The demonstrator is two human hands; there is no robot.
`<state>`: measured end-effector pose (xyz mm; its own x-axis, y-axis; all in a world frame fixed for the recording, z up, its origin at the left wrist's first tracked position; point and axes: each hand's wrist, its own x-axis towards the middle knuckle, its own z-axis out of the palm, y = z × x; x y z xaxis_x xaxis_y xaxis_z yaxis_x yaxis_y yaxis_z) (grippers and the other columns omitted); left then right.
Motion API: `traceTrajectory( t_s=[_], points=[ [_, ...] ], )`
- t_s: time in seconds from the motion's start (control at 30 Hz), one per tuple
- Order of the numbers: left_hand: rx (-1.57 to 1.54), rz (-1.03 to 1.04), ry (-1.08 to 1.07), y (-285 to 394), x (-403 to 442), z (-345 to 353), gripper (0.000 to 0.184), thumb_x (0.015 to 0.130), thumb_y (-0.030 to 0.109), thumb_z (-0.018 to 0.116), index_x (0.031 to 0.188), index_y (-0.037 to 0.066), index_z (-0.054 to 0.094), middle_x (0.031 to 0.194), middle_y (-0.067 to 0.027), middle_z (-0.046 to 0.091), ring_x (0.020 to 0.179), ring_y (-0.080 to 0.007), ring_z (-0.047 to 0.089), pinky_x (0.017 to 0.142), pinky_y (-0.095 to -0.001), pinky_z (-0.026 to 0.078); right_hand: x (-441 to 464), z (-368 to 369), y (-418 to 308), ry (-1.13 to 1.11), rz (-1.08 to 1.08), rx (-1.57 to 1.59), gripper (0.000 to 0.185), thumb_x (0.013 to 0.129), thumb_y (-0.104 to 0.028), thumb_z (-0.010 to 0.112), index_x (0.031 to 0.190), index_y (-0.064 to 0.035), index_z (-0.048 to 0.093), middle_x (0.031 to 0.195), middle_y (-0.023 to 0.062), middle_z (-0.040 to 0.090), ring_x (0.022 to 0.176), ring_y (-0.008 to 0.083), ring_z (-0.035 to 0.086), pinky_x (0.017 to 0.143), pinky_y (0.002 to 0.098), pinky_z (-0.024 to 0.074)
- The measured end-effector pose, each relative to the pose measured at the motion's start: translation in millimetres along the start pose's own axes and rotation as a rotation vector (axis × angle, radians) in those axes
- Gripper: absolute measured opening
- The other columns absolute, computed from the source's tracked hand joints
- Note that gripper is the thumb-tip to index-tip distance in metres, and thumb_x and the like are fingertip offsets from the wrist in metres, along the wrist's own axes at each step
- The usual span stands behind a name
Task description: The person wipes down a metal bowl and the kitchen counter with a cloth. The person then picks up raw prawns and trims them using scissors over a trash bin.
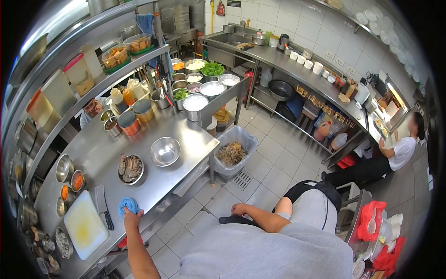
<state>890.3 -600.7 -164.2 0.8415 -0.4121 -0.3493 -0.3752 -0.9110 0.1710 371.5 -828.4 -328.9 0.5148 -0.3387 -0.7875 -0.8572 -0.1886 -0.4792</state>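
Note:
My left hand (pixel 132 216) is closed on a crumpled blue cloth (pixel 127 205), pressed to the steel table (pixel 104 151) near its front edge. Just left of the cloth lies a cleaver (pixel 104 207) with a black handle, beside a white cutting board (pixel 85 224) stained yellow. Beyond the cloth, shrimp (pixel 131 168) sit in a steel bowl, next to a bare steel bowl (pixel 165 151). Low at my side, away from the table, hangs my right hand (pixel 239 210). Its fingers are curled in, and nothing shows in them.
A lined bin (pixel 236 152) with food scraps stands at the table's right end. Bowls of cut vegetables (pixel 195 65) fill the far corner. Sauce containers (pixel 127 122) line the table's back. Along the right wall runs a counter (pixel 278 53); a person (pixel 403 153) is beside it.

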Motion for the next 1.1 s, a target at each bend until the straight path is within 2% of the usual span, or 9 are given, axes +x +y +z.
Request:
traceTrajectory(
  t_s=[0.1,1.1],
  points=[
    [-0.022,0.005,-0.036,6.1,-8.8,-9.5,0.122,0.075,0.059,0.078,0.157,0.001,0.008,0.148,-0.0378,0.034,0.129,-0.048,0.049,0.107,-0.0478,0.044,1.9,2.4,1.5,-0.008,0.003,-0.018,0.045,0.084,-0.038,0.069,0.119,-0.0094,0.066,0.091,0.0109,0.071,0.066,0.0211,0.068,0.053,0.0355,0.0545],
    [-0.024,-0.005,-0.048,10.4,-13.0,-14.0,0.122,0.075,0.059,0.077,0.157,0.001,0.008,0.147,-0.0377,0.035,0.129,-0.0481,0.05,0.106,-0.0487,0.044,2.7,6.7,3.9,0.041,-0.02,0.004,0.038,0.084,-0.036,0.07,0.112,-0.0103,0.069,0.084,0.0107,0.07,0.06,0.0216,0.064,0.051,0.0358,0.0524]
  ],
)
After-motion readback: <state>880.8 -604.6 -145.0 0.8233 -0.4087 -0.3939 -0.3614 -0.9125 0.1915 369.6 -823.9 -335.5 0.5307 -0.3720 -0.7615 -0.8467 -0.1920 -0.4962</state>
